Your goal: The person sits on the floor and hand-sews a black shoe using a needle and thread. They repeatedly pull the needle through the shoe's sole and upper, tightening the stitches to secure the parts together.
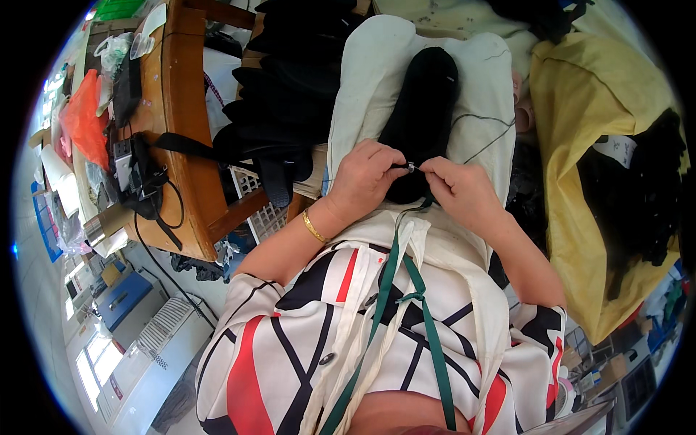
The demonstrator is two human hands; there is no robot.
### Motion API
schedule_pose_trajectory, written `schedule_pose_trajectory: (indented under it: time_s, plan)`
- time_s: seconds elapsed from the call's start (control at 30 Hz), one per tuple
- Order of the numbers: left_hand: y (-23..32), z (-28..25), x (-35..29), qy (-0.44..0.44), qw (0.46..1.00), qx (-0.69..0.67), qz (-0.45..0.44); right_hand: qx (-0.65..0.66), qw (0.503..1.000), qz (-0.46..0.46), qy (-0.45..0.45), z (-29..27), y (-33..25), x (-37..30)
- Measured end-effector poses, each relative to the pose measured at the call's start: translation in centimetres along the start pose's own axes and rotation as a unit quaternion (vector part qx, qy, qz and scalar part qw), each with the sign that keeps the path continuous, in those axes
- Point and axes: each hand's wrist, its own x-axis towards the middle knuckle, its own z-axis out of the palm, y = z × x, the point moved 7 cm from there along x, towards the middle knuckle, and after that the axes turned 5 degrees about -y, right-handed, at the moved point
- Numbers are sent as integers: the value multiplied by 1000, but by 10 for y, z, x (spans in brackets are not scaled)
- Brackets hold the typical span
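A long black sole-shaped piece (424,94), rounded at its far end, lies on the white cloth (366,80) over my lap. Above its near end my hands meet with fingertips pinched. Between them is a small silvery metal piece (411,167) with a dark strip beside it, too small to make out exactly. My left hand (362,177) grips it from one side, a gold bracelet on the wrist. My right hand (460,190) pinches at its other side. A dark thread (482,118) loops across the cloth to the right. A green ribbon (388,279) hangs down my front.
Several black pieces (290,94) are stacked at the left, beside a wooden table (177,94) holding a dark device with cords (134,170) and an orange bag (85,119). To the right stands a yellow sack (573,94) with black material (638,196) inside.
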Motion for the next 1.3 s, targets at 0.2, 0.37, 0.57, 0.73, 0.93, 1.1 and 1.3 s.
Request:
schedule_pose_trajectory:
  time_s: [0.2,0.37,0.57,0.73,0.93,1.1,1.3]
  plan:
    - [-2,0,0,6,1000,-2,1,-10,1000,-7,-3,0,0,0]
    - [-1,-1,0,9,1000,-1,6,-24,999,-23,4,1,-2,1]
    - [-1,-2,-1,14,1000,1,-21,-142,989,-42,18,23,-3,1]
    - [-2,0,-4,19,999,-2,-50,-196,977,-66,42,36,-6,7]
    - [7,-5,-9,50,997,20,-52,-140,984,-77,76,33,-4,2]
    - [-3,2,-16,47,992,-32,-117,-23,998,-3,65,32,3,7]
    - [5,2,-12,50,998,-32,-31,104,993,43,19,30,4,21]
